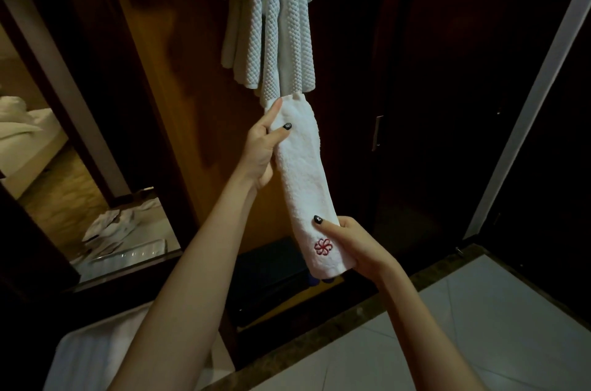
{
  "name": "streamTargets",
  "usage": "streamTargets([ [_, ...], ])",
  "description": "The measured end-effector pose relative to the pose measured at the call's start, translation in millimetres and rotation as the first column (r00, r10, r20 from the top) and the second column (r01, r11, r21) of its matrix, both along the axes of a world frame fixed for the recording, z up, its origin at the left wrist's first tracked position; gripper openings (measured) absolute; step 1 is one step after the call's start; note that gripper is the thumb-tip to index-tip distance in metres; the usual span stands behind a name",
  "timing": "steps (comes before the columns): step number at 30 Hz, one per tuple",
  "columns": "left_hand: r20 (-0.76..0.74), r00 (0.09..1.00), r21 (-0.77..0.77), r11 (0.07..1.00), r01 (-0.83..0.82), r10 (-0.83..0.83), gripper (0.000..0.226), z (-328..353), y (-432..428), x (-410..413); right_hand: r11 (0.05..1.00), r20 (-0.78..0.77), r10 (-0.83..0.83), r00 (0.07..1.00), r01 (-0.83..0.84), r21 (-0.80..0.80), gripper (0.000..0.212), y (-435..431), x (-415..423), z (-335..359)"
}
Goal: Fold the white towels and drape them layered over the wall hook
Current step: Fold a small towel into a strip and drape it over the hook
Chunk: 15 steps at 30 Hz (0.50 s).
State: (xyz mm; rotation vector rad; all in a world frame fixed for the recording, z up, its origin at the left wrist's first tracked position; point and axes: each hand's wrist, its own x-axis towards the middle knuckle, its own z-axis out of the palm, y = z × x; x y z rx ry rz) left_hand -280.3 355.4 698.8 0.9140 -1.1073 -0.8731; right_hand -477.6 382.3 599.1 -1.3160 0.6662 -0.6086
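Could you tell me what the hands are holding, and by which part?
One folded white towel: the left hand pinches its upper end, the right hand grips its lower end beside the red embroidered flower.

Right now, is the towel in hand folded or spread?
Folded: the embroidered towel is a narrow strip, left hand pinching its top end, right hand its bottom end.

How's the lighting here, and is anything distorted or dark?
Head view: dim, warm light; the folded white terry towel with a red embroidered flower, held in the left hand and right hand, is brightest; the dark wardrobe doors go nearly black; soft shadows lie on the brown wood panel; the wide lens slants the pale frame strip.
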Motion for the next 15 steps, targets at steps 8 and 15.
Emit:
streamTargets([
  [8, -0.092, 0.995, 0.004, 0.999, 0.033, -0.033, 0.056, 3, 4, 1, 0.987, 0.096, -0.112, 0.989, 0.122, -0.106, 0.04, -3, -3, -8],
  [15, -0.156, 0.983, -0.038, 0.995, 0.09, -0.095, 0.056, 10, 2, 5, 0.997, 0.0, -0.027, 1.0, 0.027, -0.069, 0.049, -14, -7, -10],
])
